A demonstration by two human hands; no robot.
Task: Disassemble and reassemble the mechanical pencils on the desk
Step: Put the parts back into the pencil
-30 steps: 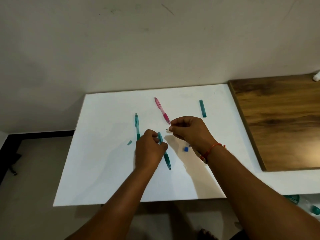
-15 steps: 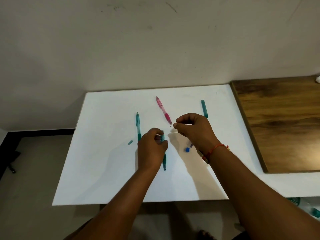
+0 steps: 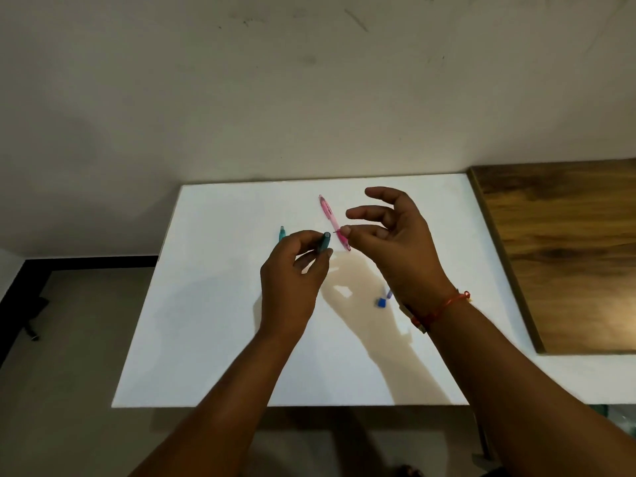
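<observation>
Head view: the left hand (image 3: 292, 280) is raised above the white desk (image 3: 206, 321), its fingers wrapped around a teal pencil barrel (image 3: 324, 243) whose open end points up. Just right of it, the right hand (image 3: 395, 242) pinches a thin lead (image 3: 336, 232) between thumb and forefinger, the other fingers spread. A pink pencil (image 3: 332, 220) lies behind them, a second teal pencil (image 3: 282, 232) far left, a blue cap (image 3: 381, 302) near right.

A wooden board (image 3: 568, 256) (brown, grainy) lies beside a scuffed wall (image 3: 241, 80).
</observation>
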